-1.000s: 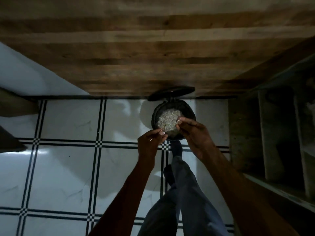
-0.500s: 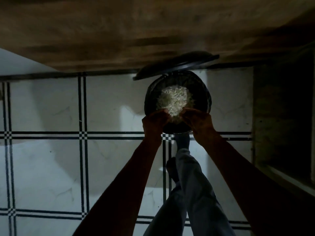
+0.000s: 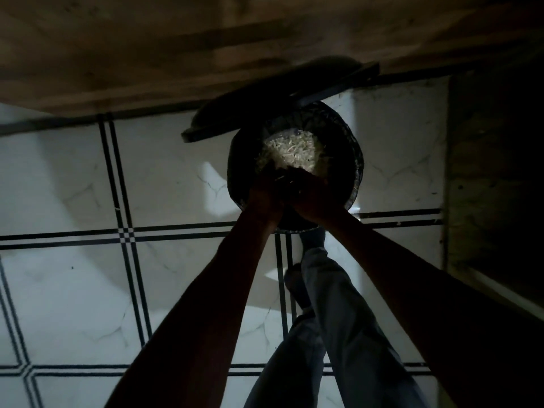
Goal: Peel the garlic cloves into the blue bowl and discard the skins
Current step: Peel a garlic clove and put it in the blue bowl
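Since the frame half a second earlier, both hands have advanced further over the bin mouth and closed together; the bin now fills more of the view, and its lid sits higher against the wooden surface.

Head view: the left hand (image 3: 266, 191) and right hand (image 3: 313, 198) are pressed side by side above the near rim of the black bin (image 3: 351, 160). Both are in deep shadow; the frame does not show whether the fingers are clenched, released or holding anything, so their state cannot be told. The garlic skins (image 3: 291, 153) lie inside the bin as a pale, papery, shredded heap, off-white and brightly lit against the dark liner. The heap occupies the far half of the opening, just beyond the fingertips. The near part of the heap is hidden by the hands.

The bin lid (image 3: 265, 95) stands tilted open at the far-left edge of the bin. The bin rests on a white tiled floor (image 3: 162, 178) with double black lines. A trouser leg (image 3: 338, 304) extends toward the bin base. A wooden surface (image 3: 176, 48) spans the top of the frame.
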A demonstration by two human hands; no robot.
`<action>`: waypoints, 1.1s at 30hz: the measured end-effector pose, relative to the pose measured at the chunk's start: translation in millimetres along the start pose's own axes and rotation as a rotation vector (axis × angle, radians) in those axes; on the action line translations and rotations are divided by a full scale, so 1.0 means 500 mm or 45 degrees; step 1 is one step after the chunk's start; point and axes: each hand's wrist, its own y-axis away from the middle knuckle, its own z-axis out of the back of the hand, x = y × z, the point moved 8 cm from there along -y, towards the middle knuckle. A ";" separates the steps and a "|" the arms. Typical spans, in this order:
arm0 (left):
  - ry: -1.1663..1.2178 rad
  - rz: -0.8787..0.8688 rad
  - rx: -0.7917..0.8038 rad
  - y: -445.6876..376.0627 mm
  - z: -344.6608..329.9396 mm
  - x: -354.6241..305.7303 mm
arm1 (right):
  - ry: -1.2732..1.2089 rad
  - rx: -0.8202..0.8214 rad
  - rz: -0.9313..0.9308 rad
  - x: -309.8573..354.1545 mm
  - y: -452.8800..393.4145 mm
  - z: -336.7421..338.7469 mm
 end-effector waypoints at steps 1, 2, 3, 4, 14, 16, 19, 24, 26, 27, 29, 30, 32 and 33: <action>0.128 0.021 0.009 0.006 -0.002 -0.007 | -0.011 -0.013 -0.059 -0.008 0.002 0.007; 0.147 -0.022 0.011 0.005 0.003 -0.013 | -0.041 -0.129 -0.102 -0.022 -0.003 0.030; 0.146 -0.047 -0.005 0.015 0.004 -0.025 | -0.088 -0.266 -0.110 -0.023 0.001 0.061; 0.089 -0.068 -0.028 0.014 0.016 -0.028 | -0.142 -0.358 -0.083 -0.012 0.010 0.087; -0.505 -0.154 0.225 0.447 -0.151 -0.159 | -0.799 -0.779 0.020 0.067 0.470 0.355; -0.568 -0.268 0.288 0.586 -0.212 -0.182 | -0.838 -0.915 0.092 0.097 0.627 0.423; -0.639 -0.425 0.455 0.780 -0.318 -0.179 | -0.842 -1.081 0.225 0.127 0.886 0.500; -0.874 -0.524 0.830 1.057 -0.492 -0.059 | -0.874 -1.482 0.263 0.077 1.279 0.540; -0.982 -0.548 0.986 1.154 -0.560 0.010 | -0.945 -1.653 0.223 0.023 1.409 0.538; -1.038 -0.550 1.061 1.197 -0.592 0.045 | -1.004 -1.728 0.197 -0.009 1.465 0.534; -1.137 -0.557 1.197 1.277 -0.661 0.123 | -1.075 -1.872 0.150 -0.078 1.573 0.536; -1.184 -0.569 1.252 1.310 -0.695 0.163 | -1.105 -1.929 0.122 -0.115 1.622 0.535; -1.258 -0.591 1.347 1.365 -0.763 0.247 | -1.188 -2.023 0.082 -0.188 1.709 0.526; -1.299 -0.605 1.385 1.389 -0.796 0.293 | -1.234 -2.074 0.063 -0.226 1.747 0.518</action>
